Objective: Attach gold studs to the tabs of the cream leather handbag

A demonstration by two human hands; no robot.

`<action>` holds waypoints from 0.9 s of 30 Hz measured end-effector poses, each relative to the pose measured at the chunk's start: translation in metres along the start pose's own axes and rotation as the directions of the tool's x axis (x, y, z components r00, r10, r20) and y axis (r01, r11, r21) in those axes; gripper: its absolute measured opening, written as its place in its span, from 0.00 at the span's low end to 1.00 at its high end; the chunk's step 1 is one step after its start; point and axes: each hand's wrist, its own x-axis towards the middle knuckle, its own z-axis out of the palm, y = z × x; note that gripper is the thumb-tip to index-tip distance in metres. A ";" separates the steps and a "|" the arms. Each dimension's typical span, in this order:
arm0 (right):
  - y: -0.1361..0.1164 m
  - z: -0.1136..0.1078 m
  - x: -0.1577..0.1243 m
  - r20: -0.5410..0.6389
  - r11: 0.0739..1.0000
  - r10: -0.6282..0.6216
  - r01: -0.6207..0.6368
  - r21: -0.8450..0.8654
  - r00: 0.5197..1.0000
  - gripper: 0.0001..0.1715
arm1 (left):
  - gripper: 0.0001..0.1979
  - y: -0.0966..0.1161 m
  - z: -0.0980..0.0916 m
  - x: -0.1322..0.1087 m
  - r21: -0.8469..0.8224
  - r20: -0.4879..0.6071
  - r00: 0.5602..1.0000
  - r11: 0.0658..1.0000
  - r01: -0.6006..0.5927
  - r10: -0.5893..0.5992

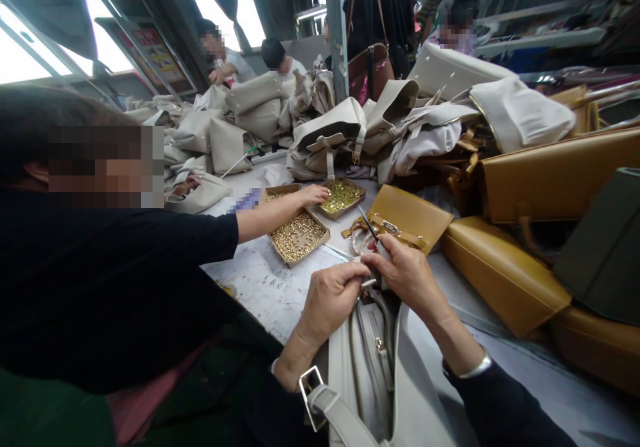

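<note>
Left hand (333,300) pinches a strip (369,283), right hand (404,272) grips a tool (369,225) — both, I judge, equally near the far end of the bag (425,383), which stretches lengthwise below and back from them.

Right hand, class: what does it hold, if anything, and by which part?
The right hand holds a slim dark tool by its near end, partly hidden.
</note>
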 end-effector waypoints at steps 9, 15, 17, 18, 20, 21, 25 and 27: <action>-0.014 -0.025 -0.013 -0.235 0.965 -0.100 0.152 0.213 0.967 0.27 | 0.16 0.002 -0.002 0.006 -0.123 -0.036 0.987 0.981 0.149 -0.155; -0.018 -0.068 -0.062 0.023 0.982 -0.188 0.189 -0.023 0.982 0.22 | 0.19 0.002 -0.007 0.008 -0.088 0.005 0.983 0.979 0.184 -0.185; -0.013 -0.069 -0.075 0.061 0.967 -0.214 0.220 -0.126 0.975 0.21 | 0.19 0.002 -0.007 0.008 -0.094 0.019 0.983 0.978 0.184 -0.183; -0.011 -0.067 -0.080 0.082 0.955 -0.227 0.238 -0.179 0.971 0.21 | 0.19 0.003 -0.008 0.008 -0.090 0.024 0.984 0.979 0.181 -0.179; -0.007 -0.063 -0.084 0.126 0.920 -0.244 0.270 -0.283 0.962 0.21 | 0.19 0.004 -0.008 0.009 -0.075 0.032 0.984 0.982 0.175 -0.173; -0.007 -0.062 -0.084 0.139 0.902 -0.247 0.280 -0.329 0.959 0.21 | 0.19 0.004 -0.008 0.009 -0.066 0.035 0.984 0.982 0.175 -0.173; -0.013 -0.060 -0.075 0.181 0.858 -0.261 0.313 -0.406 0.948 0.20 | 0.19 0.003 -0.007 0.009 -0.052 0.035 0.983 0.982 0.182 -0.181; -0.016 -0.061 -0.070 0.219 0.847 -0.271 0.341 -0.408 0.937 0.19 | 0.19 0.001 -0.007 0.009 -0.055 0.034 0.983 0.982 0.179 -0.178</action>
